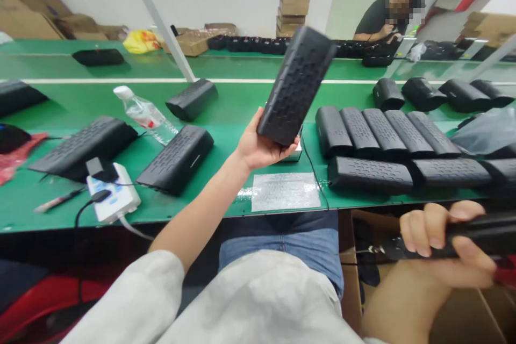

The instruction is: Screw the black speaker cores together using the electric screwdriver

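My left hand (258,145) grips the lower end of a black perforated speaker (296,83) and holds it upright and tilted above the green table (226,199). My right hand (439,244) is low at the right, below the table edge, with its fingers wrapped round a flat black object (484,234) that runs out of frame. A row of several black speakers (387,131) lies just right of the held one, with more laid crosswise in front (371,174).
Two speakers (177,158) and a water bottle (145,114) lie left of centre, beside a white power strip (115,196) with cables. A clear sheet (285,191) lies at the table edge. A cardboard box (463,317) sits under my right hand. Another person (382,16) works at the far belt.
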Available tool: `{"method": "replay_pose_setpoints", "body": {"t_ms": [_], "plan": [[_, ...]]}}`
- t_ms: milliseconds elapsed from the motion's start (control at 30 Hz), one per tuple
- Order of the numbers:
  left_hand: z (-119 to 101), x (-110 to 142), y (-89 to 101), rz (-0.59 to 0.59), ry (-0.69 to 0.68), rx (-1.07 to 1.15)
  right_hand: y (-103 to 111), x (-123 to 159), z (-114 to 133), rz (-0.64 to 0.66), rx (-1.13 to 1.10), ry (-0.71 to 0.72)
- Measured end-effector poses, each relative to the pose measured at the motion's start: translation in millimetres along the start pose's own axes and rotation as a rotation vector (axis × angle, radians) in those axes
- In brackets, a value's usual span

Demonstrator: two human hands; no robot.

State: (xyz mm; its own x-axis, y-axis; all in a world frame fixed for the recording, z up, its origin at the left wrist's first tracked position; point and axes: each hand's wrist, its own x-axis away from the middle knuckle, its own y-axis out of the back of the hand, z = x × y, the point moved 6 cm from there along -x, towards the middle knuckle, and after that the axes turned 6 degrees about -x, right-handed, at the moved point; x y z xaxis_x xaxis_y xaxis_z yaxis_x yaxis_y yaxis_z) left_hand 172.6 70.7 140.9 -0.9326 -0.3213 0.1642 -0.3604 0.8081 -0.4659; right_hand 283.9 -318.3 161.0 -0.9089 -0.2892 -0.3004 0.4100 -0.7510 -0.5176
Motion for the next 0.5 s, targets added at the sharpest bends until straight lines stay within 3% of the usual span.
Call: {"method": "replay_pose_setpoints", "body": {"t_ms": [67, 200, 333, 500], "plan": [[-5.3, -12.3, -3.9, 0.012, 0.044, 0.05, -2.9, 5.4, -10.6, 0.03, -0.045, 0.0], [-4.7, -13.3, 11.6, -0.021, 0.018, 0.115, 28.9, 18.0, -28.2, 0.03, -0.076, -0.034], [-18.6, 1.0, 29.4, -0.097, -0.051, 0.18, 63.1, 31.1, -39.0, -0.039, -0.097, -0.067], [-31.8, 27.5, 26.1, -0.172, -0.062, 0.11, 80.1, 35.5, -57.7, -0.144, -0.135, -0.132]]}}
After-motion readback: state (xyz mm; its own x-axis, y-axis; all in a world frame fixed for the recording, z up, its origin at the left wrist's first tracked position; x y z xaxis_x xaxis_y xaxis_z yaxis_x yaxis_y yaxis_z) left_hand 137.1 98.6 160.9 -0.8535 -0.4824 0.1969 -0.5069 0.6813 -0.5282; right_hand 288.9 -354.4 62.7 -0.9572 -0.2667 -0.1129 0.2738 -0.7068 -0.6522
